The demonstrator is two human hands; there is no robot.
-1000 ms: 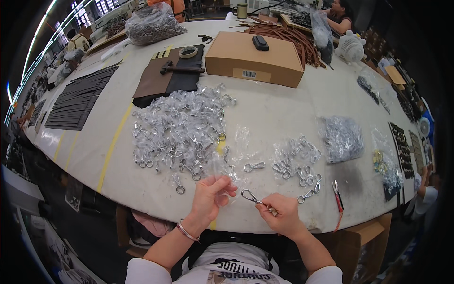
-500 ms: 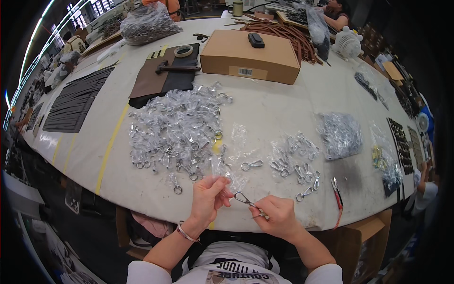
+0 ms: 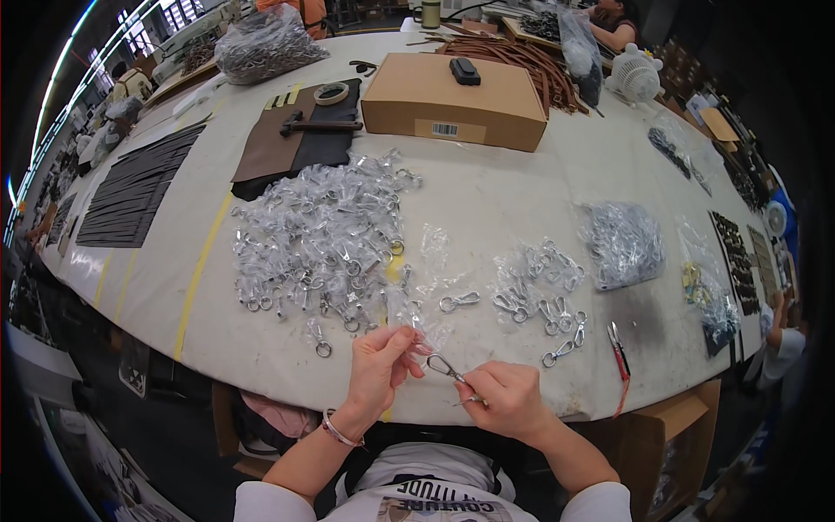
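My right hand (image 3: 509,396) is closed around one end of a silver snap hook (image 3: 441,365), its loop pointing toward my other hand. A thin metal piece (image 3: 470,400) also sticks out below those fingers; I cannot tell what it is. My left hand (image 3: 380,370) pinches crumpled clear plastic film (image 3: 419,342) between thumb and fingers, just left of the hook. Beyond the hands lies a single bare snap hook (image 3: 458,301). Several more unwrapped snap hooks (image 3: 557,315) lie to the right. A big heap of plastic-wrapped snap hooks (image 3: 313,235) covers the table at left.
Red-handled snips (image 3: 618,355) rest near the right front edge. Behind them sits a full plastic bag (image 3: 624,244). Farther back are a cardboard box (image 3: 461,100) with a black device (image 3: 465,71), a hammer (image 3: 322,125), a tape roll (image 3: 330,93) and dark strips (image 3: 139,187).
The snap hook has tilted more steeply, its loop still near my left hand. Both hands keep nearly the same place and grip. The whole view has shifted slightly.
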